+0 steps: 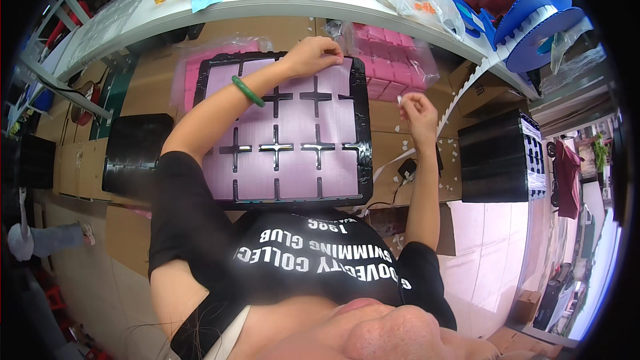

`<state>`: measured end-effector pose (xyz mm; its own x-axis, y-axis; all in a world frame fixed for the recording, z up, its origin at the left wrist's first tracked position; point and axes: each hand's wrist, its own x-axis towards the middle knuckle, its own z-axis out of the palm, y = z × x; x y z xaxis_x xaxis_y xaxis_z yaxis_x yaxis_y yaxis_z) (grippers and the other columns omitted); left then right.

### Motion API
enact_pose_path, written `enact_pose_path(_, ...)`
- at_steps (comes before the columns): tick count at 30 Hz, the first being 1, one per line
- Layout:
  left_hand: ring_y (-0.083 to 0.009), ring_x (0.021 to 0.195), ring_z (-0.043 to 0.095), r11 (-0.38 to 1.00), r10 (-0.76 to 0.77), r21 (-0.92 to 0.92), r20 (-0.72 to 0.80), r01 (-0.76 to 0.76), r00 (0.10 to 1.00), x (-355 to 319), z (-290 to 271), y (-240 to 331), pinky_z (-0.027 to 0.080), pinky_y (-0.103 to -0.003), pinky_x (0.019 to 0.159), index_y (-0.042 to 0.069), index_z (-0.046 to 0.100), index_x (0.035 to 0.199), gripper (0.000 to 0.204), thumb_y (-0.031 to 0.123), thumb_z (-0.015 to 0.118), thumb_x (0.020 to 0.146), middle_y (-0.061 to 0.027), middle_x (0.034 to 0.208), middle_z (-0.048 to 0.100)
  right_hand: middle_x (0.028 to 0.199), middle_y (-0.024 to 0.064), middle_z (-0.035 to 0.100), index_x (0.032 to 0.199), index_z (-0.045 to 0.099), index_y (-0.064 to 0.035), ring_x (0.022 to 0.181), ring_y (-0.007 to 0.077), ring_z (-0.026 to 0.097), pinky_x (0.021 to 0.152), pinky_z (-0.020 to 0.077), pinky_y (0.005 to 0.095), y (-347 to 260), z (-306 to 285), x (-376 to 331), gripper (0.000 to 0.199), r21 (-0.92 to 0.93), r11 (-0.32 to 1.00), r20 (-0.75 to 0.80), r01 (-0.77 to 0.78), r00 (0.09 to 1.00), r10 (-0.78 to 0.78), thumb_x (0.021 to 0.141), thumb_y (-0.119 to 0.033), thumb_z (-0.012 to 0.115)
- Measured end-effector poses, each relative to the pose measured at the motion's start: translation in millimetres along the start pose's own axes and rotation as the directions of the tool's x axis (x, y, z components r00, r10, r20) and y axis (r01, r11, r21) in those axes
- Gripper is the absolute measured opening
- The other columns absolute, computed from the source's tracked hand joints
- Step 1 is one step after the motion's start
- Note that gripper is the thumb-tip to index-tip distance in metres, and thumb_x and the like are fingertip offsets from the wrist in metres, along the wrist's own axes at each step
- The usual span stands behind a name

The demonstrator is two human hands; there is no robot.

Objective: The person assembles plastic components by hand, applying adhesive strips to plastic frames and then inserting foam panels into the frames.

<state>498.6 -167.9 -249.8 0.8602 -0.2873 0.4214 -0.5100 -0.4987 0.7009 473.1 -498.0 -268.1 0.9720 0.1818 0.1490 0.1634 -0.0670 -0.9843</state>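
A black plastic tray [365,127] lies before me, with lilac sheet-like pieces [298,177] in its compartments between raised cross-shaped dividers. My left hand [313,57], a green bangle on its wrist, reaches over the tray to its far right corner. Its fingers are pinched together at the lilac surface; what they grip, if anything, is too small to make out. Off the tray's right side, my right hand [420,115] is raised, thumb and fingertips closed on a small white piece [400,100].
A blue reel [543,23] at the far right feeds a notched white strip [467,87] down to the cardboard. Pink packs [390,60] in clear plastic lie beyond the tray. Stacked black trays [497,160] stand right, another black stack [137,153] left. A white shelf [280,10] crosses the far side.
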Motion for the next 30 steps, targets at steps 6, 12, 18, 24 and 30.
enact_pose_path(6, -0.0254, 0.100, 0.055, 0.980, 0.118, 0.156, 0.029, -0.121, 0.993, -3.2, 9.8, -21.5, 0.045, -0.035, 0.089, 0.010, 0.070, 0.092, 0.010, 0.018, 0.070, 0.086, -0.0068, 0.100, 0.059, 0.109, 0.0099, 0.067, 0.116, 0.064, -0.0029, 0.092, 0.0188, 0.068, 0.081, 0.0540, 0.0288, 11.7, -15.9, -82.1, 0.024, -0.568, 0.823, -0.165, -0.009, 0.981, -0.103, 0.092, -0.006, 0.063)
enact_pose_path(12, -0.0285, 0.104, 0.056, 0.946, 0.149, 0.288, 0.027, -0.150, 0.988, -3.4, 11.7, -21.8, 0.045, -0.039, 0.091, 0.011, 0.066, 0.100, 0.018, 0.022, 0.070, 0.087, -0.0085, 0.102, 0.059, 0.123, 0.0082, 0.065, 0.116, 0.069, -0.0060, 0.118, 0.0271, 0.058, 0.103, 0.0433, 0.0359, -19.8, 22.6, -83.5, 0.027, -0.485, 0.874, -0.255, 0.014, 0.954, -0.156, 0.091, -0.012, 0.063)
enact_pose_path(18, -0.0287, 0.105, 0.058, 0.874, 0.092, 0.487, -0.173, 0.004, 0.981, -3.6, 16.7, -26.9, 0.044, -0.043, 0.089, 0.012, 0.065, 0.100, 0.027, 0.037, 0.064, 0.091, -0.0084, 0.104, 0.062, 0.116, 0.0076, 0.069, 0.106, 0.072, -0.0058, 0.117, 0.0286, 0.056, 0.101, 0.0450, 0.0389, -31.5, 92.0, -0.5, 0.021, -0.548, 0.562, 0.350, 0.620, 0.780, -0.519, 0.087, -0.007, 0.063)
enact_pose_path(24, -0.0304, 0.105, 0.060, 0.861, 0.046, 0.503, -0.223, 0.075, 0.974, -52.7, -55.1, -19.1, 0.045, -0.041, 0.091, 0.007, 0.066, 0.111, 0.034, 0.037, 0.061, 0.095, -0.0106, 0.111, 0.065, 0.113, 0.0048, 0.070, 0.102, 0.073, -0.0067, 0.121, 0.0293, 0.053, 0.106, 0.0394, 0.0449, -0.1, 102.8, 48.6, 0.024, -0.672, 0.328, 0.488, 0.664, 0.730, -0.479, 0.082, -0.003, 0.060)
enact_pose_path(30, -0.0278, 0.108, 0.062, 0.663, -0.114, 0.610, -0.491, 0.434, 0.864, -151.2, -128.8, -39.9, 0.049, -0.038, 0.092, 0.005, 0.060, 0.126, 0.053, 0.038, 0.073, 0.087, -0.0142, 0.111, 0.066, 0.135, 0.0203, 0.055, 0.127, 0.064, -0.0125, 0.122, 0.0370, 0.052, 0.107, 0.0386, 0.0450, 32.5, 107.8, 86.4, 0.051, -0.589, 0.617, 0.291, 0.522, 0.849, -0.440, 0.079, -0.026, 0.076)
